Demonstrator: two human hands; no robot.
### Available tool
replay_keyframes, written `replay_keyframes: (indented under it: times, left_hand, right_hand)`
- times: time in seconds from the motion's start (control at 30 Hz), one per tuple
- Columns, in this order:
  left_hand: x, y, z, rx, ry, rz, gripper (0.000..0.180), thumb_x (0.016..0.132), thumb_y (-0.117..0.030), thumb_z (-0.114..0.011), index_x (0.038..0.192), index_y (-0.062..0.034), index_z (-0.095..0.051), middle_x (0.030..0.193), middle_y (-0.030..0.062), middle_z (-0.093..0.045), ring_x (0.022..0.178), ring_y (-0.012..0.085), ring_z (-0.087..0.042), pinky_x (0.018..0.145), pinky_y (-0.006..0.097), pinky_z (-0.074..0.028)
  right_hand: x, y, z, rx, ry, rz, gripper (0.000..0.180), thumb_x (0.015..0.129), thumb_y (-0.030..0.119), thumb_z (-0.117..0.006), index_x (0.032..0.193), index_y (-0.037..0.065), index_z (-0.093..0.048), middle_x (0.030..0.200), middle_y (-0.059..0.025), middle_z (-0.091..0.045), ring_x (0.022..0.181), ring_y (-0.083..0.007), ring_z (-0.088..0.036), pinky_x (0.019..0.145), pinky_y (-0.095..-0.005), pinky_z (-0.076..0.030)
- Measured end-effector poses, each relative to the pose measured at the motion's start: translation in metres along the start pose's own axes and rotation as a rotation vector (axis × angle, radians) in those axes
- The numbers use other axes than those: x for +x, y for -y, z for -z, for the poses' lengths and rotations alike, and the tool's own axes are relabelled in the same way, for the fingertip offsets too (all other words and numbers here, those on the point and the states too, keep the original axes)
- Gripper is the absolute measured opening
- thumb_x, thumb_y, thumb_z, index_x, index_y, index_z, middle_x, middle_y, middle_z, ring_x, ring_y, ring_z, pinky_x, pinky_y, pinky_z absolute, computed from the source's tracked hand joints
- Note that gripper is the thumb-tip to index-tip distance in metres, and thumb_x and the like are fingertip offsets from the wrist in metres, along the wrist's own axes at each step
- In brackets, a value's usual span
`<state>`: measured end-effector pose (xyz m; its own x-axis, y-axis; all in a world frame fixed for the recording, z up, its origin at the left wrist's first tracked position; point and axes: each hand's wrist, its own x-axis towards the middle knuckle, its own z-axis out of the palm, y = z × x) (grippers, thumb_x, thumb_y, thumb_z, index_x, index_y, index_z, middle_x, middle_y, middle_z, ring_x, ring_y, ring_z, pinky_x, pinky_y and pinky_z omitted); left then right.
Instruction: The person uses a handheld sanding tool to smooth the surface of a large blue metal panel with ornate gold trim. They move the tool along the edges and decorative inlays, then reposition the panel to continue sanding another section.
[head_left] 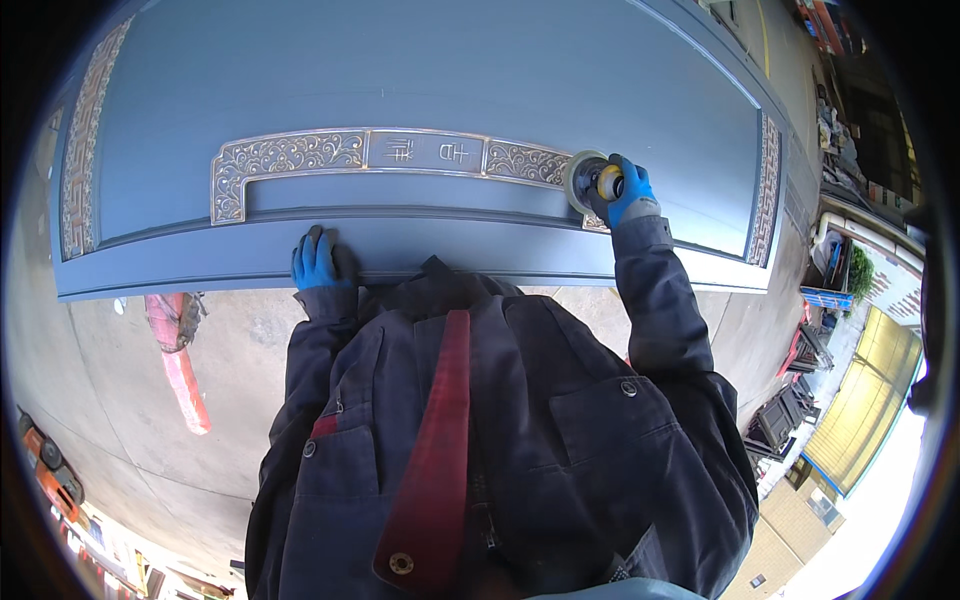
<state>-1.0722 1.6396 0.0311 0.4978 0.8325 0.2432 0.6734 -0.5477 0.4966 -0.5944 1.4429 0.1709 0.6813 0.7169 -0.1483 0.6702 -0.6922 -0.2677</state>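
On the blue panel (430, 75), the right hand (632, 190) grips a sander (583, 180), the left hand (317, 262) rests empty.

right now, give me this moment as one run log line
right hand: gripping disc tool at right end of bronze trim | left hand: on near edge of blue-grey panel | tool contact: unclear

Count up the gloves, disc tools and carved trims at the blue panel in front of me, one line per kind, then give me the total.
Gloves: 2 (left glove, right glove)
Disc tools: 1 (the disc tool in the right hand)
Carved trims: 3 (left trim, front trim, right trim)
Total: 6
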Motion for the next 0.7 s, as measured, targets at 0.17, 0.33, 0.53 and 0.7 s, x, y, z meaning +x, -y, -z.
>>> replay_keyframes:
  times: [0.17, 0.33, 0.53, 0.7]
  left_hand:
    - [0.0, -0.028, -0.029, 0.063, 0.062, -0.107, 0.041, 0.099, -0.022, -0.066, 0.136, -0.0023, -0.066, 0.15, 0.0221, -0.06, 0.134, 0.0465, -0.056, 0.115, 0.059, -0.043]
    - [-0.002, -0.039, -0.037, 0.125, 0.08, -0.067, 0.045, 0.101, -0.024, -0.064, 0.14, -0.0018, -0.063, 0.152, 0.0229, -0.059, 0.139, 0.0477, -0.053, 0.118, 0.059, -0.04]
    - [0.0, -0.04, -0.037, 0.124, 0.056, -0.085, 0.045, 0.1, -0.023, -0.065, 0.14, -0.0024, -0.064, 0.152, 0.0216, -0.059, 0.137, 0.0475, -0.054, 0.116, 0.059, -0.042]
    - [0.002, -0.043, -0.034, 0.075, 0.041, -0.063, 0.042, 0.098, -0.02, -0.065, 0.135, -0.0015, -0.064, 0.149, 0.0205, -0.061, 0.135, 0.0465, -0.055, 0.115, 0.059, -0.043]
  right_hand:
    - [-0.034, -0.027, -0.006, 0.052, 0.102, -0.159, 0.085, 0.077, 0.039, -0.096, 0.148, 0.009, -0.061, 0.138, -0.0252, -0.063, 0.125, -0.0435, -0.069, 0.106, -0.0486, -0.059]
    - [-0.02, 0.01, -0.033, 0.088, 0.161, -0.134, 0.08, 0.081, 0.038, -0.093, 0.148, 0.009, -0.061, 0.141, -0.027, -0.06, 0.125, -0.0442, -0.069, 0.105, -0.0475, -0.059]
    - [0.01, 0.064, -0.047, -0.003, 0.247, -0.003, 0.074, 0.086, 0.036, -0.083, 0.152, 0.015, -0.057, 0.146, -0.0267, -0.058, 0.124, -0.0468, -0.068, 0.105, -0.051, -0.058]
    - [0.027, 0.096, -0.058, -0.004, 0.287, -0.004, 0.068, 0.088, 0.032, -0.083, 0.149, 0.014, -0.06, 0.143, -0.0264, -0.06, 0.123, -0.0472, -0.068, 0.104, -0.0498, -0.059]
